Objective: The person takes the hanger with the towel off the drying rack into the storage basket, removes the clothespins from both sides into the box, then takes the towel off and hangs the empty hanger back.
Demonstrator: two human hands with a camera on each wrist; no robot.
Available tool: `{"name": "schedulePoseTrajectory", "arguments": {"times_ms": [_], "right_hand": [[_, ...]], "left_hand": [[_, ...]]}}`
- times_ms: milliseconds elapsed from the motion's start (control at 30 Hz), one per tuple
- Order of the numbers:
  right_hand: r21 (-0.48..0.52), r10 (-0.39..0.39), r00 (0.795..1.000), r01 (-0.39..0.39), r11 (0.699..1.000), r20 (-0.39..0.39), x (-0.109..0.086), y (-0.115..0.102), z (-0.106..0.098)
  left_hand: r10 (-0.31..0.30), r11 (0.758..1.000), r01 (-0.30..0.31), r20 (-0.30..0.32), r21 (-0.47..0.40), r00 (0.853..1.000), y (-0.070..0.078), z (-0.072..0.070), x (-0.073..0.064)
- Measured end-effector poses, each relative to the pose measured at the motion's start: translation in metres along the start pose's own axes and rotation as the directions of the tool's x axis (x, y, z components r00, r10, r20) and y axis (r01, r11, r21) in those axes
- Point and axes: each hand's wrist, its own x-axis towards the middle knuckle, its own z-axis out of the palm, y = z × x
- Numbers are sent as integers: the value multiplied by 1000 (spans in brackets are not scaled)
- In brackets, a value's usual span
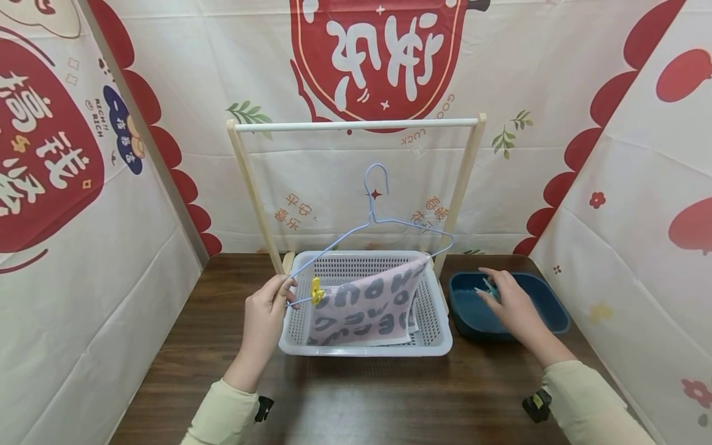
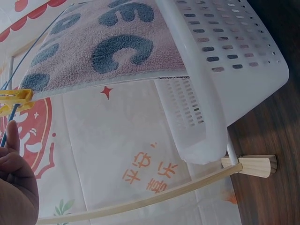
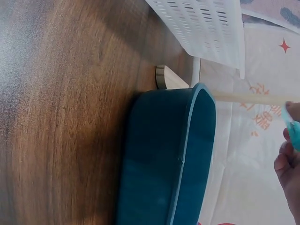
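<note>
My left hand (image 1: pixel 262 321) grips the left corner of a blue wire hanger (image 1: pixel 342 238), holding it up over a white basket. A pink towel with grey letters (image 1: pixel 361 312) hangs from the hanger, its lower part inside the basket. Near my left fingers, a yellow clothespin (image 1: pixel 317 291) clips the towel's left corner to the hanger; it also shows in the left wrist view (image 2: pixel 16 99). Over the dark blue bin my right hand (image 1: pixel 514 309) pinches a turquoise clothespin (image 3: pixel 293 129), only partly visible in the right wrist view.
The white perforated basket (image 1: pixel 364 351) stands mid-table, with a wooden rack and its white rail (image 1: pixel 356 125) behind it. At right sits the dark blue bin (image 1: pixel 547 309). Printed cloth walls (image 1: pixel 623 235) enclose the brown wooden table (image 1: pixel 356 402) at the back and sides.
</note>
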Motion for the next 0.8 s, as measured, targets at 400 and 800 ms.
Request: {"name": "schedulePoseTrajectory", "arguments": {"times_ms": [400, 800], "right_hand": [[-47, -26, 999, 27, 999, 32, -3, 9, 5], [-117, 23, 998, -17, 993, 52, -3, 16, 4]], "left_hand": [[5, 1000, -5, 0, 0, 1000, -1, 1, -1], [10, 1000, -10, 2, -8, 1000, 0, 1, -1]]}}
